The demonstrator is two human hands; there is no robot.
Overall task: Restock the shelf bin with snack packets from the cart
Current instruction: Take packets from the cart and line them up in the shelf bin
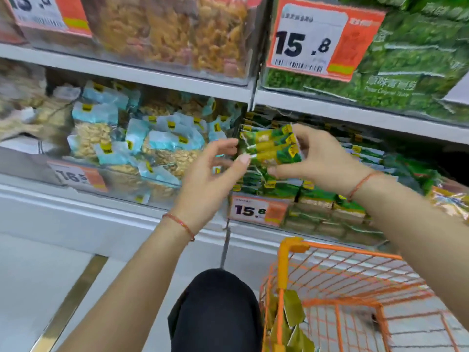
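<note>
I log the right hand (321, 158) pinching a small stack of green snack packets (272, 146) above the shelf bin (317, 214)'s front edge. Left hand (215, 166) fingers loosely spread, thumb tip touching the stack. Bin holds matching packets; more lie in the orange cart (337, 288)'s near corner.

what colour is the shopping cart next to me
Orange wire cart, seen in the head view, lower right.
</note>
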